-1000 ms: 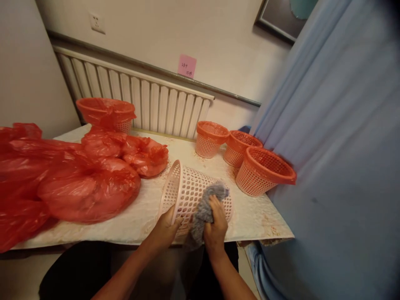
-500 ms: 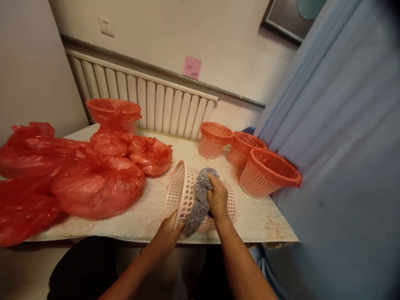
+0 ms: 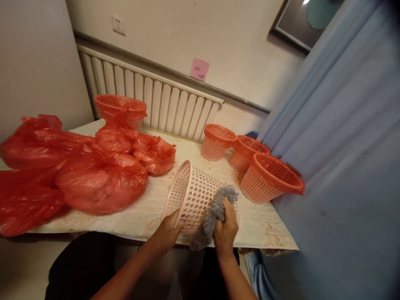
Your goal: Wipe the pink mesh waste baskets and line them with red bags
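A pale pink perforated plastic basket (image 3: 200, 189) lies on its side near the table's front edge, its mouth facing left. My left hand (image 3: 168, 231) grips its rim at the lower side, thumb outside. In my right hand (image 3: 226, 229) is a bunched grey cloth (image 3: 215, 212), pressed against the basket's side near its base. Part of the cloth hangs down past the table edge. The base end of the basket is partly hidden behind the cloth and my right hand.
Several filled red plastic bags (image 3: 103, 183) crowd the table's left side, with a bag-lined basket (image 3: 121, 108) behind them. Three more lined baskets (image 3: 265, 179) stand at the right by a blue curtain (image 3: 337, 146). A radiator (image 3: 150, 96) runs along the wall behind the table (image 3: 262, 225).
My right hand has moved the grey cloth down and right along the basket, from its middle toward its base. My left hand keeps its hold on the rim. The view has shifted slightly.
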Motion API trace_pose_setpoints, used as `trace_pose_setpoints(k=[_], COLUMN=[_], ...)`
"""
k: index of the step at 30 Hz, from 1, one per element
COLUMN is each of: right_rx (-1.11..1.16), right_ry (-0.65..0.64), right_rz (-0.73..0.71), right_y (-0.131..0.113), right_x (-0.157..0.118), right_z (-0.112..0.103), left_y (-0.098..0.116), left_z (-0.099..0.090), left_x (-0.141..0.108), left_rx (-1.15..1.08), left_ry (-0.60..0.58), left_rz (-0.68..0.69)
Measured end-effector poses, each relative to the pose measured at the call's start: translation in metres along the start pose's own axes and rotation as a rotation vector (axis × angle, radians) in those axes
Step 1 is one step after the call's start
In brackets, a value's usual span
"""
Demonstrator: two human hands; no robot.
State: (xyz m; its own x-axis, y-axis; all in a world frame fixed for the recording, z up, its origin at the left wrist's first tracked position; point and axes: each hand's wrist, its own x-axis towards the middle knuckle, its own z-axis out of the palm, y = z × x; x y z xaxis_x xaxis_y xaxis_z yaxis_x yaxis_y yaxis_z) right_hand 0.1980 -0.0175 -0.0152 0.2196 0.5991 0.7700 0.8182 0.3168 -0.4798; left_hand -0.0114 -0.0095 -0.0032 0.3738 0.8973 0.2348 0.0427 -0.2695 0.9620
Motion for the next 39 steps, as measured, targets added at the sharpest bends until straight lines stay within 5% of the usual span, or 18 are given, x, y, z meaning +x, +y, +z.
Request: trace_pose_setpoints(k=[5, 13, 18, 23, 27, 35, 39], right_rx=[0.121, 0.160, 0.134, 0.130, 0.138, -0.034, -0.058], right_ry=[-0.172, -0.150, -0.147, -0.155, -0.189, 0.002, 0.076], right_rz=[-0.392, -0.262, -0.257, -0.291, -0.248, 0.191, 0.267], right_y=[-0.064, -0.069, -0.070, -0.071, -0.049, 0.067, 0.071], right_x=[0.002, 0.055, 0.045, 0.035, 0.041, 0.033, 0.008], right_z=[0.020, 0.032, 0.026, 0.022, 0.019, -0.007, -0.015], left_y=[-0.003, -0.014, -0.015, 0.012, 0.026, 0.017, 0.016], left_z=[0.001, 0.005, 0.009, 0.014, 0.015, 0.012, 0.011], left_x=[-0.002, -0.018, -0.020, 0.000, 0.009, 0.006, 0.010], left_rx=[-0.057, -0.058, -0.108, -0.166, -0.136, -0.007, -0.005], left_ry=[-0.023, -0.063, -0.107, 0.034, 0.045, 0.053, 0.051], left_rz=[0.076, 0.048, -0.016, -0.036, -0.011, -0.062, -0.050])
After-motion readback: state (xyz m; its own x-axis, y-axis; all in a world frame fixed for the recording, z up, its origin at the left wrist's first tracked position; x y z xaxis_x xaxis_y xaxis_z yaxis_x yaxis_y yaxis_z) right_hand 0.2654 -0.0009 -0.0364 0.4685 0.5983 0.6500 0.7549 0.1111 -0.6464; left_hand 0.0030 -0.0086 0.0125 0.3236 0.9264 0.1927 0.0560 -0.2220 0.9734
